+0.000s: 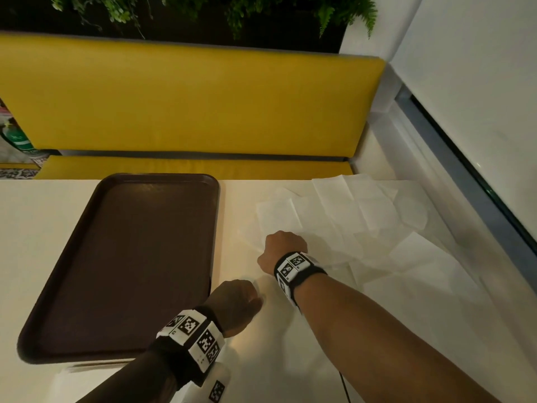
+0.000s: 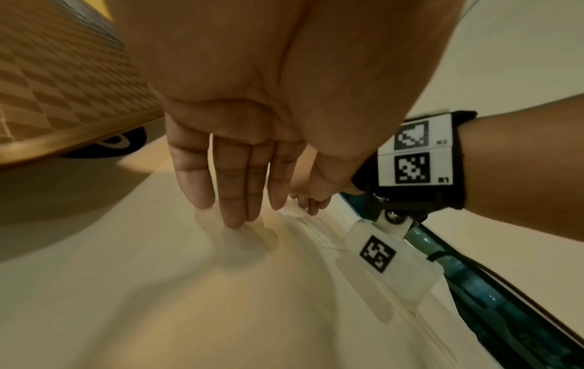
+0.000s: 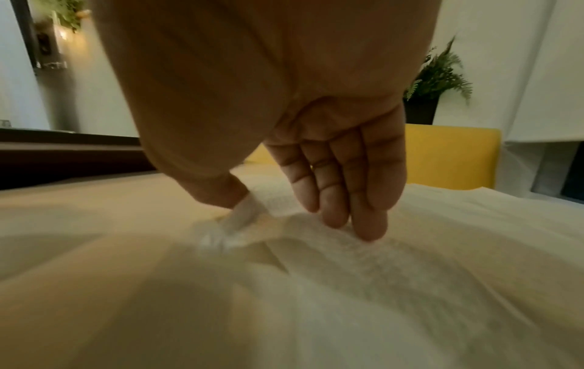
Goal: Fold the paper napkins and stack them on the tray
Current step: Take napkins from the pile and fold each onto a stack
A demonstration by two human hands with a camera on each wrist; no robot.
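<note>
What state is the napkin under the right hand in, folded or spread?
Spread: the napkin lies unfolded on the table, its edge pinched by the right hand.

A dark brown tray [image 1: 122, 257] lies left of centre on a cream table [image 1: 43, 228], white napkins [image 1: 348, 210] to its right. A yellow bench [image 1: 189, 97] spans the upper frame under green foliage [image 1: 232, 10]. The black wristbands [image 1: 296, 267] carry white tiles printed with black square codes.
</note>
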